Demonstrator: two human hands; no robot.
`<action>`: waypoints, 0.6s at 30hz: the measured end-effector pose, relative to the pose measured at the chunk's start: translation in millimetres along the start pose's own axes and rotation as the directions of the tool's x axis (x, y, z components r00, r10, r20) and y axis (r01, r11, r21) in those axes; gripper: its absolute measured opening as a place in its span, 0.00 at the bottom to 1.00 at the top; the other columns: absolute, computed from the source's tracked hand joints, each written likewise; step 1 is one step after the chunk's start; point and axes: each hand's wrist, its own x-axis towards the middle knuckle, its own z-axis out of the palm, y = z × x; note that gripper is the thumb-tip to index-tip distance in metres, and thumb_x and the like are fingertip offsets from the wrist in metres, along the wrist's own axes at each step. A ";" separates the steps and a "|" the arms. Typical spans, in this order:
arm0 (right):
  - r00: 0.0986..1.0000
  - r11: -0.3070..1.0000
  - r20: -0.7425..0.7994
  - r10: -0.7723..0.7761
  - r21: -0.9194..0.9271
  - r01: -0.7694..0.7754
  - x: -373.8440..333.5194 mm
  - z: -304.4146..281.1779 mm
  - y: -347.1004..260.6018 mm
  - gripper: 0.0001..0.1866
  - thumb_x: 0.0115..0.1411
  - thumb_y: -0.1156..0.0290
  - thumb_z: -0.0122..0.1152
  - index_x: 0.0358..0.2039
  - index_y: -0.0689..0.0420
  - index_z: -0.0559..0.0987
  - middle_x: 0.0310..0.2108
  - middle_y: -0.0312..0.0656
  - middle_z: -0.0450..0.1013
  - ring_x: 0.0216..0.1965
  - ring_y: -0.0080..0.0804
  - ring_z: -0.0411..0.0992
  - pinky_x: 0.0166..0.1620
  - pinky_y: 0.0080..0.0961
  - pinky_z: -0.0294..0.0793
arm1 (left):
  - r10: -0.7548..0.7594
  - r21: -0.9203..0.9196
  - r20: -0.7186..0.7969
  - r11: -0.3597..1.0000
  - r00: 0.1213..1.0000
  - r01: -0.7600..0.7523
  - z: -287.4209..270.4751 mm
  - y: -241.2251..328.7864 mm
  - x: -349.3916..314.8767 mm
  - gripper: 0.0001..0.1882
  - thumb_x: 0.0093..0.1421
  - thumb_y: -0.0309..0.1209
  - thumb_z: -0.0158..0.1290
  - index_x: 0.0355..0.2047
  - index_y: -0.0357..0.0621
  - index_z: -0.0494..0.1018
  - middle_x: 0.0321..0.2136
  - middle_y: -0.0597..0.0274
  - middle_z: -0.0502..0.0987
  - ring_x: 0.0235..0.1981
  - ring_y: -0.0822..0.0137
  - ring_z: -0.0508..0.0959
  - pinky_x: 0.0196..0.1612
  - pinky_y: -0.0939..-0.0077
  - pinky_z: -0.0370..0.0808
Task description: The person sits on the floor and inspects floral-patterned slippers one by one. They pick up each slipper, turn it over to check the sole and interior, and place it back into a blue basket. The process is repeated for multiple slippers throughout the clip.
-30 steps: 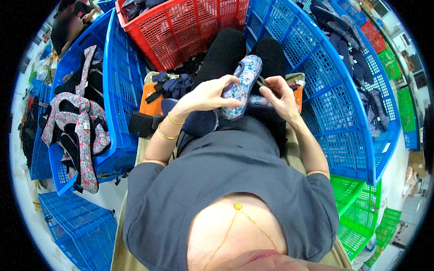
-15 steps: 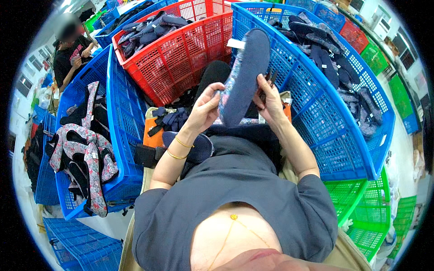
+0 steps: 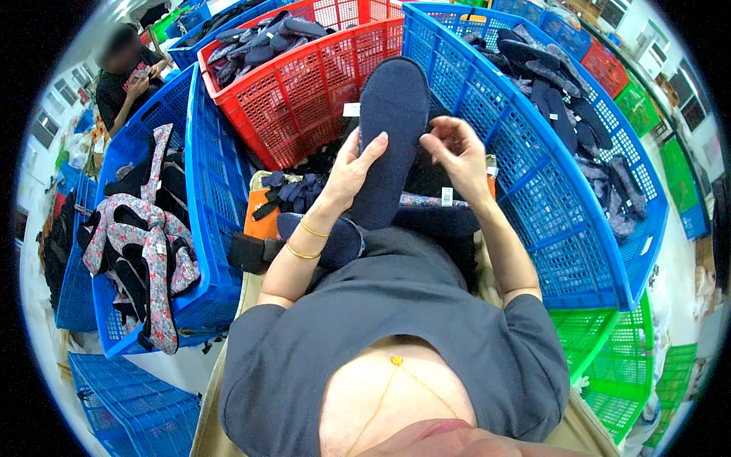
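- The dark navy insole [image 3: 392, 141] is standing upright in front of the person's chest, its rounded toe end pointing up toward the red crate [image 3: 301, 91] and its heel end dropping toward the lap.
- The left hand [image 3: 352, 169] is gripping the insole's left edge, fingers laid flat across its face, thumb hidden behind it.
- The right hand [image 3: 459, 156] is hovering at the right edge, fingers half curled and loosely pinched; whether it is holding anything small I cannot tell.
- Judging from this, the piece is being checked or trimmed along its rim; the next move is calling for a steady left-hand hold while the right fingertips are working the edge.
- More dark pieces are lying in the blue crate [image 3: 548, 190] to the right, and a floral pile [image 3: 145, 251] is hanging over the left-hand crate.
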 end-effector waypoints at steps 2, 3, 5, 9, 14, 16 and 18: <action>0.989 0.990 -0.088 -0.120 -0.083 0.112 2.0 1.0 -11.3 0.21 0.53 0.70 0.70 0.46 0.60 0.73 0.33 0.33 0.72 0.27 0.14 0.68 0.29 0.11 0.67 | 0.046 0.029 -0.022 0.999 0.999 -0.045 -1.4 -0.2 -3.4 0.22 0.64 0.36 0.53 0.54 0.36 0.65 0.44 0.60 0.75 0.41 0.74 0.76 0.44 0.79 0.76; 0.973 0.965 -0.102 -0.207 -0.188 0.185 0.9 0.8 -19.9 0.21 0.52 0.70 0.71 0.45 0.60 0.74 0.34 0.33 0.70 0.27 0.14 0.68 0.28 0.11 0.67 | 0.070 0.069 -0.018 0.995 0.997 -0.069 -0.1 -1.8 -5.6 0.22 0.64 0.35 0.53 0.54 0.36 0.65 0.44 0.60 0.75 0.41 0.74 0.76 0.44 0.79 0.76; 0.912 0.854 -0.022 -0.409 -0.362 0.374 4.7 3.1 -34.8 0.20 0.51 0.70 0.72 0.42 0.60 0.75 0.34 0.36 0.70 0.25 0.20 0.70 0.27 0.15 0.69 | 0.122 0.152 0.006 0.981 0.993 -0.121 6.6 -4.4 -7.5 0.22 0.64 0.35 0.53 0.54 0.35 0.65 0.44 0.60 0.75 0.41 0.75 0.75 0.44 0.80 0.75; 0.882 0.760 0.129 -0.453 -0.461 0.458 16.3 -1.0 -24.1 0.09 0.53 0.74 0.67 0.32 0.62 0.76 0.32 0.44 0.71 0.28 0.35 0.73 0.30 0.23 0.72 | 0.215 0.365 0.080 0.902 0.973 -0.229 13.2 -8.5 -9.7 0.22 0.63 0.35 0.54 0.52 0.32 0.67 0.42 0.60 0.76 0.42 0.76 0.74 0.45 0.80 0.73; 0.948 0.907 -0.140 -0.287 -0.357 0.222 22.7 -48.6 -18.0 0.06 0.60 0.71 0.63 0.30 0.60 0.76 0.26 0.32 0.70 0.27 0.16 0.64 0.30 0.16 0.64 | 0.150 0.359 0.003 0.923 0.989 -0.141 -3.5 -4.9 -2.2 0.22 0.63 0.37 0.55 0.50 0.32 0.69 0.39 0.59 0.77 0.38 0.75 0.76 0.41 0.80 0.75; 0.941 0.932 -0.206 -0.269 -0.303 0.200 22.8 -76.7 -9.8 0.08 0.62 0.68 0.62 0.32 0.59 0.76 0.25 0.27 0.68 0.25 0.13 0.60 0.28 0.14 0.61 | 0.147 0.272 -0.011 0.952 0.989 -0.138 -8.4 -4.6 2.9 0.21 0.63 0.38 0.54 0.50 0.33 0.69 0.38 0.58 0.77 0.34 0.75 0.77 0.36 0.81 0.77; 0.943 0.946 -0.252 -0.218 -0.293 0.141 19.3 -95.6 -3.4 0.09 0.62 0.65 0.61 0.33 0.58 0.77 0.24 0.23 0.65 0.23 0.10 0.56 0.26 0.11 0.55 | 0.036 0.163 -0.005 0.986 0.999 -0.035 -14.1 3.3 2.5 0.19 0.65 0.36 0.52 0.50 0.36 0.69 0.38 0.60 0.78 0.33 0.75 0.78 0.35 0.82 0.77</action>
